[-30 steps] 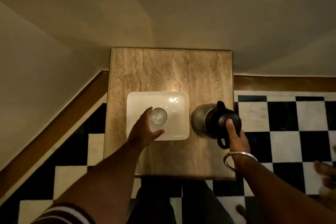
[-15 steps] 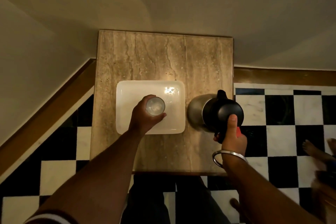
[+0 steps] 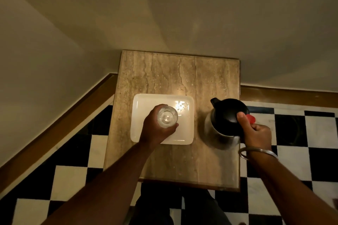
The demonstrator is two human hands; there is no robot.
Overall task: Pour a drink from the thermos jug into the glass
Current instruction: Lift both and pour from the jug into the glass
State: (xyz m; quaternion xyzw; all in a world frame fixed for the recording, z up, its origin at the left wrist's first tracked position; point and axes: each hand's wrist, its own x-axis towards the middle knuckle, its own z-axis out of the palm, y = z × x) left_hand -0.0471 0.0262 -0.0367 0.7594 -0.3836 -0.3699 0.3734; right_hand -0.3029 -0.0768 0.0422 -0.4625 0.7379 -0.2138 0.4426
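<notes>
Item: one glass [image 3: 167, 117], clear, apparently empty. Our left hand [image 3: 155, 129] is curled round its side, fingers and thumb closed on the wall, the mouth left open upward. We judge the grip is there to steady it, or lift it, ahead of the pour; whether its base still touches the tray below we cannot tell.

Item: one white tray [image 3: 146, 102], rectangular, lying under the left hand and reaching beyond the fingertips toward the wall. It likely serves to catch drips.

Item: one thermos jug [image 3: 225, 117], black domed top over a steel body, standing just inboard of our right hand [image 3: 256, 131]. That hand is shut around the handle at the jug's near side, thumb laid up on the lid beside a red lever [image 3: 250, 118]. We judge the thumb is placed there to work the pour release. The spout [image 3: 213, 101] points away from the right hand and roughly toward the tray side, which suits tipping toward the glass. Jug and glass are apart; nothing is flowing.

Item: one metal bangle [image 3: 257, 151], on the right wrist.

Item: one stone-topped table [image 3: 182, 71], bearing tray and jug, beneath both hands.

Count: two hands, both occupied; pour not yet begun.
</notes>
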